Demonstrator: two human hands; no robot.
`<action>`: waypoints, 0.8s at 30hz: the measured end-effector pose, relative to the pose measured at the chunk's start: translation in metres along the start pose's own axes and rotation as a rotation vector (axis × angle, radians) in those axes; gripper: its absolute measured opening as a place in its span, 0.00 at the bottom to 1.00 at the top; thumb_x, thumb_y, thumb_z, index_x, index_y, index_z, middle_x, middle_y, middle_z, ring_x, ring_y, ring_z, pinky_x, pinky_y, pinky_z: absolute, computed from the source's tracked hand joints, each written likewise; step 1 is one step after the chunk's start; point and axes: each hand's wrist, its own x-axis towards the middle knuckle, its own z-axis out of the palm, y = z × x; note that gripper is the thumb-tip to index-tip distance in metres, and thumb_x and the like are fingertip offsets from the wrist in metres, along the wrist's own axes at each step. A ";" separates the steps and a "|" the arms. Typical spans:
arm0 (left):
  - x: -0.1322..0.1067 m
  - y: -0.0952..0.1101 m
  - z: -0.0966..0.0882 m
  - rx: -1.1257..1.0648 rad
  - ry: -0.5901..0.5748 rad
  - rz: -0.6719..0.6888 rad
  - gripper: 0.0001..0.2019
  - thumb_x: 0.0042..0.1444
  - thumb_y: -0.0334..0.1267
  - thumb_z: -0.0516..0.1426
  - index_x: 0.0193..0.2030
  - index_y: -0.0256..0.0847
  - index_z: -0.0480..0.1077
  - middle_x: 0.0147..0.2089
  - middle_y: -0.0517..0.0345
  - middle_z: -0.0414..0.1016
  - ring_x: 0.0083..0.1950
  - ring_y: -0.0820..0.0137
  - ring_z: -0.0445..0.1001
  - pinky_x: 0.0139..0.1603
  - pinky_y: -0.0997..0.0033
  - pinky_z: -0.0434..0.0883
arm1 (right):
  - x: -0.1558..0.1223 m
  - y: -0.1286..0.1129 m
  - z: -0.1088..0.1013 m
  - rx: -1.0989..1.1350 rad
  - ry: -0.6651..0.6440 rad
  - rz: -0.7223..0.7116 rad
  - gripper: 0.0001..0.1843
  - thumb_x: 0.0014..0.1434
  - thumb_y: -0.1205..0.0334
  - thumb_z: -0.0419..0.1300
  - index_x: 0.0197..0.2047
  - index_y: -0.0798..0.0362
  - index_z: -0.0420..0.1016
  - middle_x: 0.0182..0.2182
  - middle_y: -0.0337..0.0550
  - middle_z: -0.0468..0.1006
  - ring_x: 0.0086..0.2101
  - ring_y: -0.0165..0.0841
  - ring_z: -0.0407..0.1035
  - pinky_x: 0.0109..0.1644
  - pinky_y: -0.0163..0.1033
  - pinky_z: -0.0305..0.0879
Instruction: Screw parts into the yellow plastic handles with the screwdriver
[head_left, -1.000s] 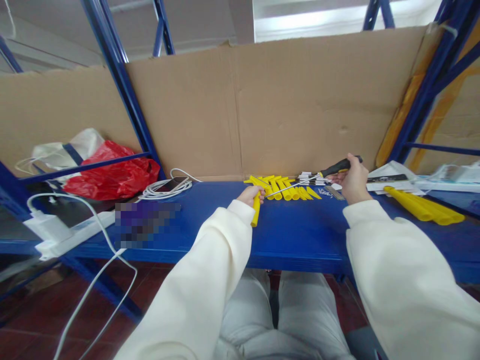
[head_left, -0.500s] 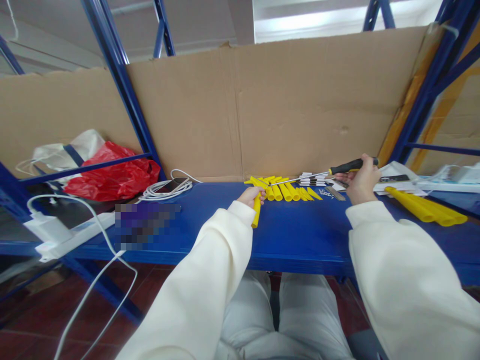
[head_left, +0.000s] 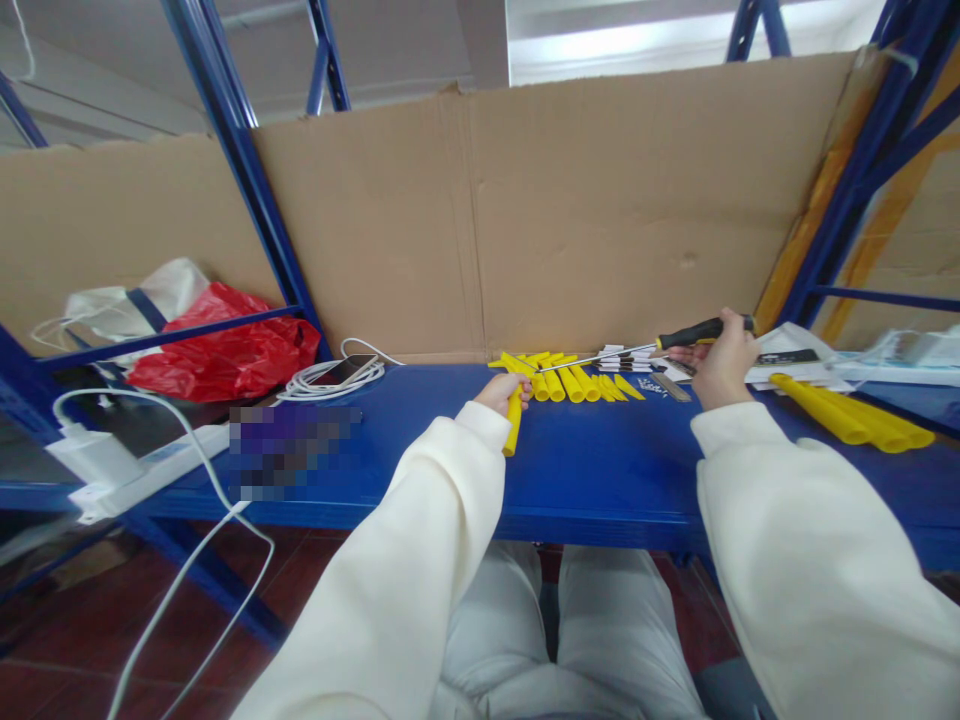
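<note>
My left hand is closed round a long yellow plastic piece that points toward me on the blue shelf. My right hand grips a screwdriver by its black and yellow handle; the metal shaft reaches left, above a row of several more yellow pieces. Small screws and white-and-black parts lie between my hands, near the cardboard back wall.
Longer yellow tubes and papers lie at the right. A phone on a coiled white cable, a red bag, a white bag and a power strip sit at the left. Blue rack posts stand either side.
My right hand has drawn the screwdriver to the right, and its tip has lifted off the yellow piece held by my left hand. The left hand has stayed put.
</note>
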 end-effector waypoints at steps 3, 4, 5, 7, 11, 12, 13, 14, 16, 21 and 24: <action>-0.003 0.001 0.001 0.006 0.012 -0.004 0.21 0.69 0.46 0.62 0.64 0.39 0.72 0.64 0.45 0.75 0.58 0.59 0.78 0.58 0.50 0.79 | 0.003 0.002 -0.001 -0.009 -0.004 -0.002 0.06 0.70 0.61 0.55 0.39 0.45 0.61 0.18 0.27 0.63 0.13 0.27 0.65 0.13 0.26 0.64; -0.005 0.002 0.002 0.009 0.016 -0.006 0.22 0.69 0.47 0.62 0.65 0.40 0.72 0.65 0.45 0.74 0.59 0.58 0.78 0.58 0.49 0.79 | 0.004 0.002 -0.001 -0.017 -0.004 -0.005 0.06 0.70 0.61 0.55 0.40 0.45 0.61 0.18 0.27 0.63 0.13 0.27 0.65 0.13 0.26 0.64; -0.006 0.003 0.003 0.012 0.021 -0.007 0.22 0.69 0.47 0.62 0.65 0.40 0.72 0.65 0.45 0.74 0.60 0.58 0.78 0.59 0.49 0.79 | 0.005 0.002 -0.001 -0.024 -0.008 -0.007 0.05 0.70 0.60 0.55 0.40 0.44 0.61 0.18 0.27 0.63 0.13 0.28 0.65 0.13 0.26 0.64; -0.009 0.005 0.003 0.019 0.031 -0.006 0.19 0.69 0.44 0.63 0.62 0.37 0.73 0.59 0.45 0.77 0.54 0.61 0.80 0.53 0.55 0.80 | 0.006 0.003 -0.001 -0.040 -0.025 -0.006 0.04 0.69 0.60 0.56 0.41 0.44 0.62 0.18 0.27 0.63 0.14 0.29 0.66 0.13 0.27 0.64; -0.018 0.011 0.004 0.037 0.057 0.013 0.01 0.65 0.28 0.60 0.41 0.35 0.71 0.28 0.61 0.71 0.22 0.78 0.67 0.24 0.79 0.65 | 0.003 0.001 0.000 -0.105 -0.048 -0.011 0.06 0.71 0.61 0.54 0.39 0.46 0.62 0.17 0.28 0.63 0.15 0.29 0.67 0.17 0.29 0.69; -0.020 0.013 0.004 0.043 0.061 0.018 0.05 0.64 0.25 0.59 0.38 0.37 0.69 0.24 0.65 0.67 0.19 0.79 0.62 0.21 0.79 0.61 | 0.002 0.001 0.000 -0.119 -0.055 -0.010 0.08 0.72 0.60 0.54 0.38 0.46 0.62 0.17 0.27 0.62 0.15 0.29 0.66 0.18 0.29 0.70; -0.023 0.015 0.004 0.051 0.065 0.024 0.08 0.63 0.22 0.57 0.36 0.39 0.68 0.21 0.67 0.63 0.17 0.80 0.59 0.19 0.79 0.58 | 0.002 0.000 0.000 -0.129 -0.067 -0.006 0.09 0.73 0.59 0.54 0.37 0.46 0.61 0.16 0.27 0.61 0.16 0.29 0.67 0.19 0.30 0.71; -0.025 0.017 0.003 0.059 0.072 0.029 0.10 0.62 0.21 0.56 0.35 0.40 0.66 0.19 0.68 0.61 0.16 0.79 0.57 0.19 0.79 0.57 | 0.003 0.000 -0.001 -0.136 -0.085 0.002 0.11 0.73 0.58 0.55 0.36 0.47 0.61 0.16 0.27 0.59 0.17 0.29 0.67 0.20 0.31 0.72; -0.028 0.019 0.003 0.078 0.087 0.038 0.12 0.60 0.19 0.54 0.34 0.40 0.65 0.17 0.69 0.59 0.15 0.78 0.56 0.19 0.78 0.57 | 0.006 0.001 -0.003 -0.143 -0.128 0.034 0.15 0.74 0.52 0.57 0.35 0.47 0.61 0.15 0.27 0.57 0.19 0.31 0.69 0.22 0.32 0.74; -0.028 0.021 0.001 0.108 0.127 0.065 0.12 0.57 0.18 0.55 0.33 0.40 0.66 0.17 0.68 0.61 0.15 0.77 0.58 0.20 0.76 0.57 | 0.020 0.003 -0.008 -0.123 -0.214 0.168 0.20 0.73 0.41 0.55 0.37 0.47 0.66 0.20 0.32 0.64 0.28 0.37 0.76 0.24 0.37 0.75; -0.027 0.021 0.001 0.126 0.151 0.090 0.11 0.58 0.19 0.57 0.34 0.40 0.67 0.16 0.68 0.61 0.16 0.76 0.58 0.21 0.76 0.57 | 0.019 0.000 -0.009 -0.089 -0.276 0.210 0.21 0.73 0.39 0.50 0.39 0.47 0.68 0.25 0.39 0.72 0.31 0.40 0.79 0.25 0.39 0.75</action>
